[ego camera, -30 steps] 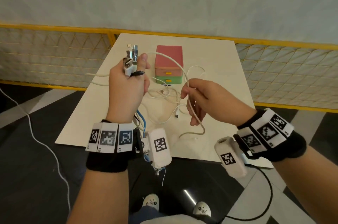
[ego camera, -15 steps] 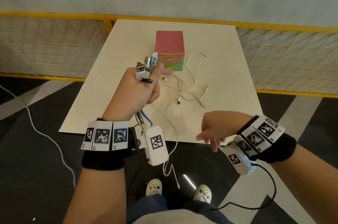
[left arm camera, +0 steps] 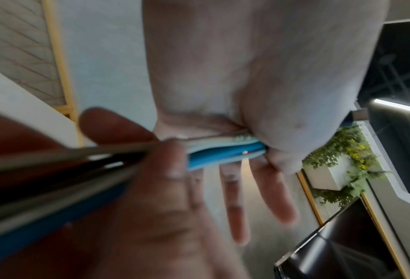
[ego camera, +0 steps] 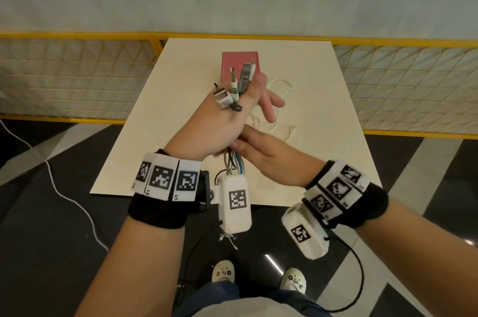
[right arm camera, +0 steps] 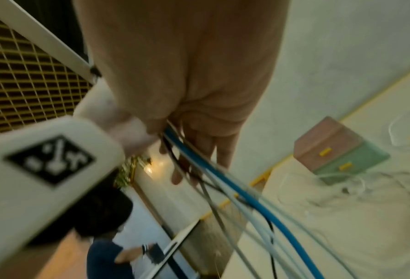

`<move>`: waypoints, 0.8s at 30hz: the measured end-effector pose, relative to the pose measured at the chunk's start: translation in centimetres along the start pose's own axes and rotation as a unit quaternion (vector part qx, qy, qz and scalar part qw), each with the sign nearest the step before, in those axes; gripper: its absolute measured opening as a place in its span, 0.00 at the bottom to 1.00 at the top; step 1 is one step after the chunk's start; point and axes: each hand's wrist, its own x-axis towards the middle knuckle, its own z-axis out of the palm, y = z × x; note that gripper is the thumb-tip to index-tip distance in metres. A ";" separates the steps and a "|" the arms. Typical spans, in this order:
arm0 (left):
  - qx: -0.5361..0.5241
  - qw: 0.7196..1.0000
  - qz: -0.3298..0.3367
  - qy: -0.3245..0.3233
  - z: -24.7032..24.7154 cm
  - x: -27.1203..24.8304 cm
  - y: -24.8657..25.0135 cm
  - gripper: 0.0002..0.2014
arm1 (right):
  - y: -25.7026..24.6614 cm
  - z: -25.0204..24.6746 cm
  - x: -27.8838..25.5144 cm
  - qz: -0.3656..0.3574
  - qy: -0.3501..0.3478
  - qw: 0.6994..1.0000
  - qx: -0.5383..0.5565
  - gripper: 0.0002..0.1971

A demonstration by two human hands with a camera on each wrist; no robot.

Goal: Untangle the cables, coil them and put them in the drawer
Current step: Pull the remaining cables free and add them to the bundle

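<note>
**Light, limp and quick to slip**

Here the left hand (ego camera: 214, 130) was raised above the table (ego camera: 323, 99), clamping a bundle of cables (ego camera: 234, 163) between thumb and palm; its outer fingers were spread. Their plugs (ego camera: 238, 86) fanned out above the fist, while the blue, white, grey and black strands hung below it. The right hand (ego camera: 266, 159) reached in under the fist with its fingers lying against those hanging strands. Whether it pinched them or only touched them could not be told, since both wrist views were blurred.

More white cable (ego camera: 276, 109) lay loosely looped on the table, just in front of the small drawer box (ego camera: 239, 63), whose drawers looked closed.

These leads looked light and limp — no weight to speak of, but smooth sheaths that would probably slide through a slack hold. The thicker blue one seemed likely to spring back out of a coil; the thin white ones would kink and snag on each other. The best place to hold was probably close behind the plugs, as the left hand did — running the other hand down one strand at a time, not tugging at the connectors.
</note>
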 end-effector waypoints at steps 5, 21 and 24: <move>-0.028 0.991 0.045 0.127 -1.2 0.5 0.5 0.28 | 3.2 2.6 -0.2 0.048 0.000 0.999 0.017 0.09; -0.063 0.990 -0.004 0.124 0.2 0.9 -1.3 0.13 | -0.4 -0.3 2.6 0.021 0.071 0.990 0.117 0.10; -0.077 0.984 0.058 0.153 -0.5 0.8 -1.2 0.18 | 0.0 -0.1 2.4 0.020 0.064 0.987 0.147 0.09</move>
